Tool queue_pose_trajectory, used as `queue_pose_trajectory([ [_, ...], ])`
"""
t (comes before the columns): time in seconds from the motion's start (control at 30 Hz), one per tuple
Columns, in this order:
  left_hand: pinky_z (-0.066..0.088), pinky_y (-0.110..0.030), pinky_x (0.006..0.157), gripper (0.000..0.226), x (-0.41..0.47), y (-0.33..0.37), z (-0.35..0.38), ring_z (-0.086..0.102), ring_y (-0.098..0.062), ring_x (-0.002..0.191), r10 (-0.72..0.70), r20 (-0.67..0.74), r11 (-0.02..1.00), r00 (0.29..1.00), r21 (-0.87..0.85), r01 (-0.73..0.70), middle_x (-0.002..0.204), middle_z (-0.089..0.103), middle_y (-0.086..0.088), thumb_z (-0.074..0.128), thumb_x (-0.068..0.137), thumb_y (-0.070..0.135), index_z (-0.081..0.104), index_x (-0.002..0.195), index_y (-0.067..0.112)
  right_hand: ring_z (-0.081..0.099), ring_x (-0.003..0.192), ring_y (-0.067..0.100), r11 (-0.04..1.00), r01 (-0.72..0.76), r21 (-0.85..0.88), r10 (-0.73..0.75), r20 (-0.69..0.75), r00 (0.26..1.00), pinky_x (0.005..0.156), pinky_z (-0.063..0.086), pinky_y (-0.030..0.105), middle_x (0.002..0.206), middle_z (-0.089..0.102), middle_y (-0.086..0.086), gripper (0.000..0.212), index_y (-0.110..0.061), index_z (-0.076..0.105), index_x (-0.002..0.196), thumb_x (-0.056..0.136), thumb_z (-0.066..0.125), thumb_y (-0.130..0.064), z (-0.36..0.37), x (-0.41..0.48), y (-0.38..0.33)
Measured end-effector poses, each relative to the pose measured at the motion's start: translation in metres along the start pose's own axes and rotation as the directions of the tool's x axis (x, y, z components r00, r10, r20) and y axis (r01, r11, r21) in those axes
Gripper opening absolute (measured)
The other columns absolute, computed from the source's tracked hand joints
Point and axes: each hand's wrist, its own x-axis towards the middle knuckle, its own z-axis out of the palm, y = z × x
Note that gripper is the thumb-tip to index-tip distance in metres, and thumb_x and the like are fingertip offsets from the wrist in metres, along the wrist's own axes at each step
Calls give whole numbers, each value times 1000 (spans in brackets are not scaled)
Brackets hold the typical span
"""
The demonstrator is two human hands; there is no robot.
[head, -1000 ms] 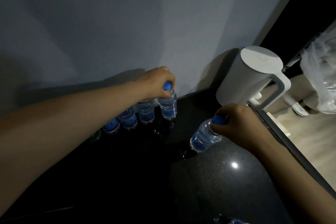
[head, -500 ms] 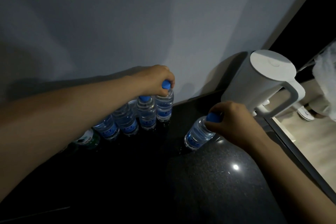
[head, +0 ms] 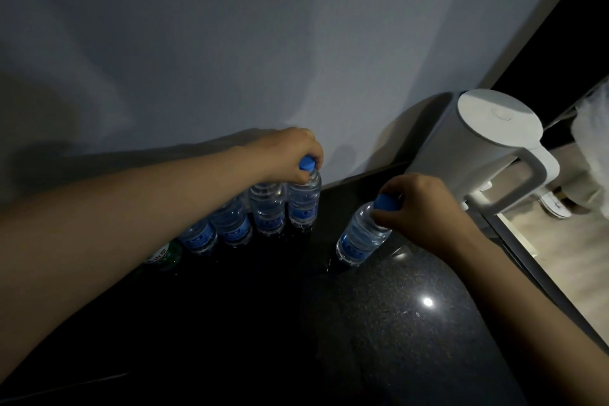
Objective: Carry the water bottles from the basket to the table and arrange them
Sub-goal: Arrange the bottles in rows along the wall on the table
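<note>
Left hand [head: 290,155]: fingers curled over the blue cap of the end bottle [head: 304,204], gripping it from above.
End bottle: upright on the table [head: 412,323] directly under the left hand, close against the wall [head: 230,43].
Row of bottles [head: 250,217]: three more blue-labelled bottles run back beneath the left forearm, standing close together; the end bottle is just beside the nearest of them.
Right hand [head: 418,208]: pinches the blue cap of the tilted bottle [head: 361,234].
Tilted bottle: hangs below the right hand, its base leaning toward the left hand. Whether the base touches the table I cannot tell. A clear gap separates it from the end bottle.
Green-labelled bottle [head: 164,254]: under the left forearm, past the far end of the row.
Kettle [head: 478,155]: white, just beyond the right hand.
Basket: not in view.
Done, by my reading: four bottles lined up along the wall.
Left to do: the tilted bottle needs standing upright beside the end bottle. Whether more wait in the basket cannot be told.
</note>
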Motion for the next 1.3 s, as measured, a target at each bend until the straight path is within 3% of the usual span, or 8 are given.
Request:
queue_pose_trajectory([
  [0.27, 45, -30, 82, 31, 2, 5, 4, 52, -16, 98, -19, -16, 1000, 1000, -15, 19, 111, 55, 0, 67, 81, 18, 63, 112, 20, 56, 72, 10, 999, -31, -35, 32, 38, 999, 56, 40, 15, 89, 62, 2, 25, -12, 66, 97, 77, 73, -26, -6, 40, -4],
  [0.53, 39, -27, 71, 27, 4, 0, 8, 54, -17, 89, -80, -75, 996, 994, -31, 78, 96, 54, 2, 71, 78, 20, 61, 102, 18, 59, 96, 20, 993, 62, -101, -52, 97, 994, 83, 51, 30, 109, 63, 7, 33, -13, 64, 110, 79, 72, -20, -4, 77, -7],
  [0.77, 37, -26, 69, 27, 4, 3, 10, 50, -14, 83, -122, -104, 989, 987, -96, 112, 93, 51, 3, 71, 77, 15, 65, 103, 16, 53, 91, 15, 986, 112, -125, -90, 166, 982, 77, 45, 25, 111, 61, 4, 32, -18, 65, 108, 77, 73, -14, 0, 102, -7],
  [1.3, 38, -27, 72, 22, 3, 7, 9, 51, -16, 86, -139, -110, 986, 984, -107, 127, 96, 53, 0, 69, 80, 15, 63, 101, 15, 52, 92, 17, 979, 119, -163, -96, 144, 985, 77, 39, 26, 118, 60, 7, 38, -17, 62, 118, 81, 68, -12, -2, 106, -4],
])
